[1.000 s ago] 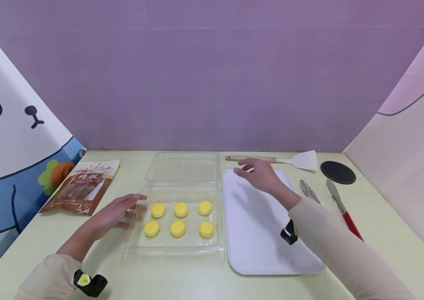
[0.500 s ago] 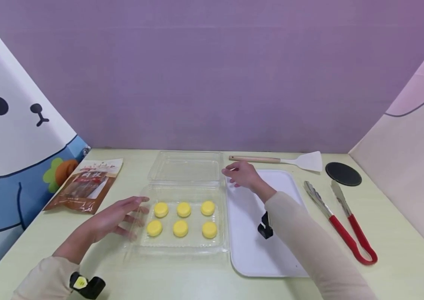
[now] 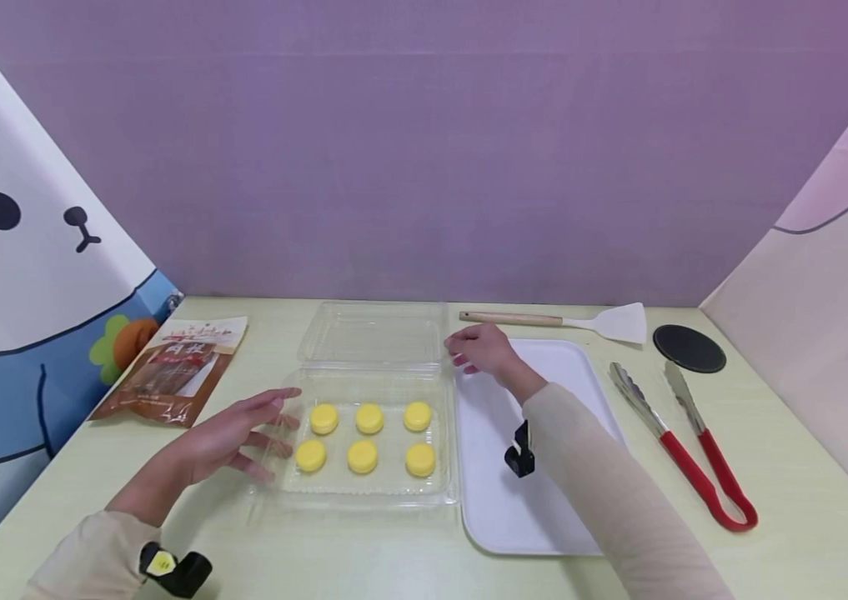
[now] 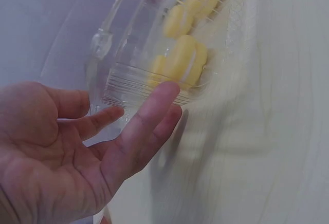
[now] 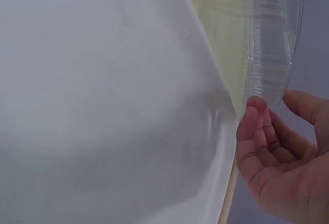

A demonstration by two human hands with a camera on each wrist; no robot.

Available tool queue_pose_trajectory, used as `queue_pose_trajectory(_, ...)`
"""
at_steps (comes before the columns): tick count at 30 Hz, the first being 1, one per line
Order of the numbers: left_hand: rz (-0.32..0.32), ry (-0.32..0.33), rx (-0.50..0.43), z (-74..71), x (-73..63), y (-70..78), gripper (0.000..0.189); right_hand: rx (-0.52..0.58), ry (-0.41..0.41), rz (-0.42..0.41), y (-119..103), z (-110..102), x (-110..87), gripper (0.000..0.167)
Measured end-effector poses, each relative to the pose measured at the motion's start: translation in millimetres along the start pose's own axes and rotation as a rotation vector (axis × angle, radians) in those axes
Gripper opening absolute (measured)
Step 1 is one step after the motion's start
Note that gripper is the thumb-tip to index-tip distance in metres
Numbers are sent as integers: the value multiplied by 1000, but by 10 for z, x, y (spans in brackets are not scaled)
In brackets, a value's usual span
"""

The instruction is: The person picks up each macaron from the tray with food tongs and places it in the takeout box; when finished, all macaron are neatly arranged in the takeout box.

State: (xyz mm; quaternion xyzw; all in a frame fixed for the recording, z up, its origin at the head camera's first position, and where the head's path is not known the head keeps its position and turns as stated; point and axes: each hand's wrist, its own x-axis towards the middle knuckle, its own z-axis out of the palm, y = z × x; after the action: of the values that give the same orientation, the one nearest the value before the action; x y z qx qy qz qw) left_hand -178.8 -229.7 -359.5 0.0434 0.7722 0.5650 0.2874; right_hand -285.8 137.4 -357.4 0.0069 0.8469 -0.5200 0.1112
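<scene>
A clear plastic clamshell box [image 3: 371, 492] lies unfolded on the table, its hinged lid [image 3: 374, 333] laid back away from me. Several yellow macarons [image 3: 368, 419] sit in two rows in the base. At the box's left side is my left hand [image 3: 217, 442], fingers mostly straight and spread; in the left wrist view they reach about the corner of the base. My right hand [image 3: 487, 352] pinches the lid's right edge, thumb and fingertips on either side of it in the right wrist view.
A white tray [image 3: 499, 517] lies right of the box, under my right forearm. Beyond it are a spatula [image 3: 517, 318], a black round disc [image 3: 689, 347] and red-handled tongs [image 3: 694, 471]. A brown food packet [image 3: 176, 375] lies at left. A purple backdrop [image 3: 424, 167] rises behind.
My right hand has come left from above the tray to the lid's right edge. My left hand stays beside the box. The view has turned slightly, showing the tongs whole.
</scene>
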Motion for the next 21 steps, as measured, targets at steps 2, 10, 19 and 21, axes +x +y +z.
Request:
queue_pose_trajectory(2, 4, -3, -8, -1, 10, 4, 61, 58, 7, -10, -1, -9, 6, 32)
queue_pose_trajectory(10, 6, 12, -12, -3, 79, 47, 58, 205, 55, -59, -124, -82, -46, 32)
queue_pose_trajectory(19, 16, 18, 13, -49, 138, 85, 60, 270, 73, -110, -232, -134, -81, 31)
queue_pose_trajectory(21, 16, 22, 19, -66, 158, 96, 59, 275, 64, -123, -247, -141, -96, 30)
